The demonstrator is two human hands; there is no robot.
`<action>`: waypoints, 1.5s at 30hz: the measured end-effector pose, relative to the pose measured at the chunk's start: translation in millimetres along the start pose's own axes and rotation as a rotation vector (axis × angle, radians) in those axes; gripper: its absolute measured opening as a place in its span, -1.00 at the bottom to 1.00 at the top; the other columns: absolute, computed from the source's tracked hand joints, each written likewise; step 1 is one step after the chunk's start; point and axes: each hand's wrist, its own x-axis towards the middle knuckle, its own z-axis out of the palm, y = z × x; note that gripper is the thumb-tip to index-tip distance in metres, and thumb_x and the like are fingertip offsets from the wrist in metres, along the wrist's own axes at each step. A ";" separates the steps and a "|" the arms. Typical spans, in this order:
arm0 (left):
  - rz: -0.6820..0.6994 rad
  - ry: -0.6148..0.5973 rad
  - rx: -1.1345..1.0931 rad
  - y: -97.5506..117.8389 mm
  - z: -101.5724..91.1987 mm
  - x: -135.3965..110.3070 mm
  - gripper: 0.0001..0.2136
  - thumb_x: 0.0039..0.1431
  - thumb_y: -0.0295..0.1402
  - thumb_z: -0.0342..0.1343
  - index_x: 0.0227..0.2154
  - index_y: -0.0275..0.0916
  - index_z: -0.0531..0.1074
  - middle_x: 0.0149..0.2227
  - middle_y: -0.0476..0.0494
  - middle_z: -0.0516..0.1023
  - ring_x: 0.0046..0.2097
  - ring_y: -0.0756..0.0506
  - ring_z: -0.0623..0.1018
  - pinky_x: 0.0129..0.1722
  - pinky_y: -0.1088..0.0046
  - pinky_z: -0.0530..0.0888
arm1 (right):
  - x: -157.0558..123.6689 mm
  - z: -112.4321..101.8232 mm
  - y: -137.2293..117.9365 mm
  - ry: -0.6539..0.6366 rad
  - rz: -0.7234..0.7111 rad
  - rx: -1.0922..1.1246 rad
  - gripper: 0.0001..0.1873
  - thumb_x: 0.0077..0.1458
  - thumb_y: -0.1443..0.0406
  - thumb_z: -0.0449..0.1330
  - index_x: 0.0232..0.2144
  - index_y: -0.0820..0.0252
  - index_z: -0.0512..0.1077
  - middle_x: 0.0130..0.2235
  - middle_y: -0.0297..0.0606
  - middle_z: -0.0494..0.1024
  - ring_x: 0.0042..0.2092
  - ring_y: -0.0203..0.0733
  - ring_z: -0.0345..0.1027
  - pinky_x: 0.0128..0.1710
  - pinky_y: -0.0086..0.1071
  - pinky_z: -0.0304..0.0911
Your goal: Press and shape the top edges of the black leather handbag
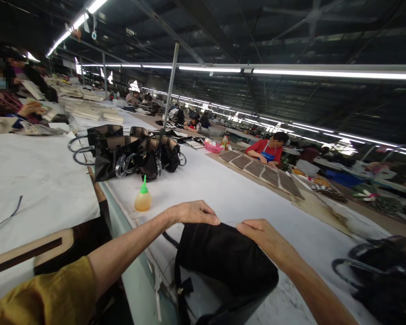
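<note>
A black handbag (230, 262) stands on the white-covered table in front of me, its mouth facing me and its inside partly showing. My left hand (194, 212) grips the far rim, thumb along the edge and fingers hidden behind it. A short way to the right, my right hand (262, 232) pinches the same rim between its thumb and fingers. Part of a dark handle (170, 239) sticks out at the bag's left side. Beyond my left forearm sits a round squeeze bottle (142, 200) of amber liquid with a green nozzle.
Several black handbags (135, 151) with looped handles cluster at the far left of the table (203, 185). More dark bags (385, 271) lie at the right edge. A co-worker in red (265, 153) leans over brown panels (260, 171). A metal post (171, 85) rises behind.
</note>
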 end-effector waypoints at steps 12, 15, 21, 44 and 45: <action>-0.072 -0.017 0.032 14.8 1.9 3.0 -0.65 -0.04 -0.05 0.06 -0.56 -0.30 0.36 -0.65 0.07 0.17 -0.59 0.08 0.16 -0.63 0.55 0.09 | 5.8 3.3 0.9 -0.033 0.044 0.096 -0.63 -0.03 0.07 0.09 -0.65 0.17 0.14 -0.64 -0.48 0.01 -0.59 -0.35 -0.10 -0.61 -0.43 -0.15; -0.126 0.002 0.003 19.7 4.4 1.1 -0.69 -0.06 -0.10 0.07 -0.57 -0.30 0.36 -0.67 0.08 0.18 -0.60 0.08 0.16 -0.64 0.55 0.09 | 4.5 4.4 -2.8 -0.037 0.063 0.104 -0.64 -0.04 0.06 0.09 -0.64 0.17 0.16 -0.65 -0.47 0.03 -0.59 -0.34 -0.08 -0.61 -0.43 -0.14; -0.205 0.019 0.001 28.6 7.0 0.6 -0.75 -0.12 -0.17 0.08 -0.60 -0.28 0.37 -0.70 0.10 0.18 -0.63 0.08 0.16 -0.66 0.54 0.07 | 6.7 6.7 -3.1 -0.012 0.077 0.065 -0.67 -0.04 0.09 0.08 -0.64 0.16 0.15 -0.65 -0.47 0.04 -0.59 -0.33 -0.04 -0.63 -0.44 -0.13; 0.122 0.058 0.268 16.0 12.0 4.8 -0.78 0.05 -0.29 -0.06 -0.53 -0.31 0.38 -0.63 0.10 0.16 -0.55 0.09 0.16 -0.56 0.60 0.16 | -2.0 12.8 -16.1 0.114 -0.149 -0.369 -0.70 0.10 0.18 -0.06 -0.60 0.14 0.21 -0.57 -0.41 0.25 -0.47 -0.25 0.10 -0.49 -0.42 -0.03; 0.121 0.062 0.273 16.6 12.4 4.3 -0.79 0.05 -0.29 -0.06 -0.53 -0.31 0.38 -0.63 0.10 0.16 -0.55 0.09 0.16 -0.56 0.60 0.16 | -0.7 12.0 -16.0 0.090 -0.149 -0.360 -0.72 0.08 0.18 -0.04 -0.59 0.14 0.25 -0.57 -0.41 0.27 -0.47 -0.24 0.13 -0.49 -0.43 -0.02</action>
